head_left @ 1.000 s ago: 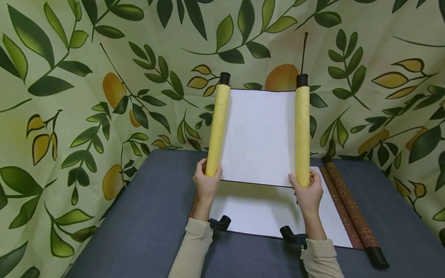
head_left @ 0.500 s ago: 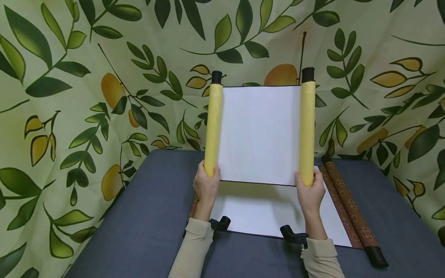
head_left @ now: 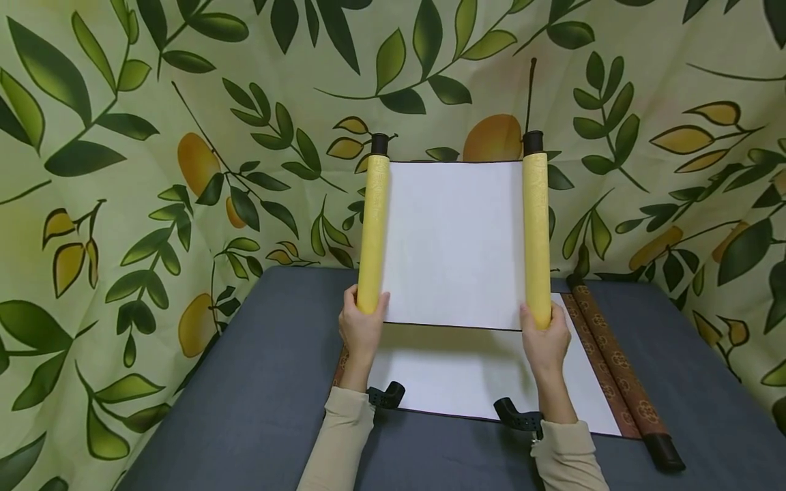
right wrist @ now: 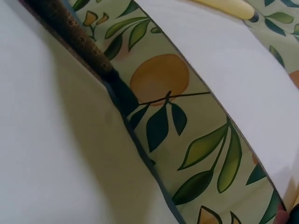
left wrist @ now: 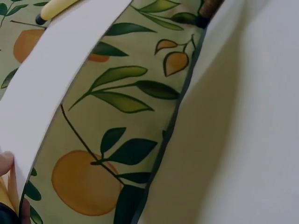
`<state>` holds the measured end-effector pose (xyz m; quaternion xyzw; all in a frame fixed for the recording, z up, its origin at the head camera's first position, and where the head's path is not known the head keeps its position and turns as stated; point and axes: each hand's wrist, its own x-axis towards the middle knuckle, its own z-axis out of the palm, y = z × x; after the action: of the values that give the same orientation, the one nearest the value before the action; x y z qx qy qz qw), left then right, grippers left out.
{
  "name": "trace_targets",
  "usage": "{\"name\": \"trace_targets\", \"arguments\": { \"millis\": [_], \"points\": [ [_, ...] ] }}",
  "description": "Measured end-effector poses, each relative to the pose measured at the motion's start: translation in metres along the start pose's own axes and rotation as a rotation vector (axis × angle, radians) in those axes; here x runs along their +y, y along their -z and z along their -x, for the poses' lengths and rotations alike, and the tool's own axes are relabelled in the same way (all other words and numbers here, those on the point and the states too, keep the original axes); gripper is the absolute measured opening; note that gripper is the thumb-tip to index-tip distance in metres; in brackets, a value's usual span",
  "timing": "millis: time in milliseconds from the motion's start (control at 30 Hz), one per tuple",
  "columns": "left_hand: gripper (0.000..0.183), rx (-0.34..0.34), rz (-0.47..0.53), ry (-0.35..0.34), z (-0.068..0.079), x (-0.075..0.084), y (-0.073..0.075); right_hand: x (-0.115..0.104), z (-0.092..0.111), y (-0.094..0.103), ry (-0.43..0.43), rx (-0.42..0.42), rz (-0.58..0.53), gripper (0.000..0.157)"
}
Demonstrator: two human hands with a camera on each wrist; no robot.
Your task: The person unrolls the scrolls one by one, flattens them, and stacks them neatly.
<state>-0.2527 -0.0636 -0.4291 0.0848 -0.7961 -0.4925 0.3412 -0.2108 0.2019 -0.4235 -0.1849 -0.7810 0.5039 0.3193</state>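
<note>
A yellow scroll with black end caps is held up, partly unrolled, its blank white sheet [head_left: 454, 245] stretched between two rolls. My left hand [head_left: 359, 331] grips the lower end of the left roll [head_left: 373, 235], which stands nearly upright. The right roll [head_left: 536, 239] has its bottom end in my right hand [head_left: 546, 344], thumb on the near side. Below lies a second scroll [head_left: 454, 375], brown with a white sheet, spread on the table. In the left wrist view only a fingertip [left wrist: 5, 162] shows; the right wrist view shows a bit of finger [right wrist: 281, 217].
The brown scroll's right roller [head_left: 614, 361], patterned and black-capped, lies slantwise on the dark grey table [head_left: 245, 409]. Its left border is mostly behind my left forearm. A leaf-and-fruit patterned cloth [head_left: 276, 82] hangs behind the table and at both sides.
The two yellow rolls have moved apart, baring more white sheet, and the left roll has straightened up. Over the last half second the scroll has dipped slightly and the right roll shifted a little left.
</note>
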Motion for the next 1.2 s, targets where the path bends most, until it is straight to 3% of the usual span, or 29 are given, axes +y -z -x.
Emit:
{"name": "trace_targets", "arguments": {
  "millis": [267,600,700,967,1200],
  "points": [
    [0.043,0.022,-0.106,-0.053,-0.002,-0.004,-0.001,0.003,0.0,-0.002,-0.029,0.039,-0.027,0.046],
    [0.043,0.031,-0.113,-0.009,-0.001,-0.001,0.0,0.004,-0.002,-0.005,0.003,0.148,-0.079,0.037],
    [0.042,0.037,-0.086,0.001,-0.001,0.002,0.001,0.004,-0.002,-0.004,-0.001,0.148,-0.069,0.039],
    [0.044,0.052,0.119,0.026,-0.007,0.003,0.006,0.006,-0.003,-0.001,0.056,0.147,0.015,0.042],
    [0.048,0.018,0.181,0.086,-0.011,0.0,0.008,0.008,-0.002,-0.001,0.062,0.165,0.052,0.048]
  ]
}}
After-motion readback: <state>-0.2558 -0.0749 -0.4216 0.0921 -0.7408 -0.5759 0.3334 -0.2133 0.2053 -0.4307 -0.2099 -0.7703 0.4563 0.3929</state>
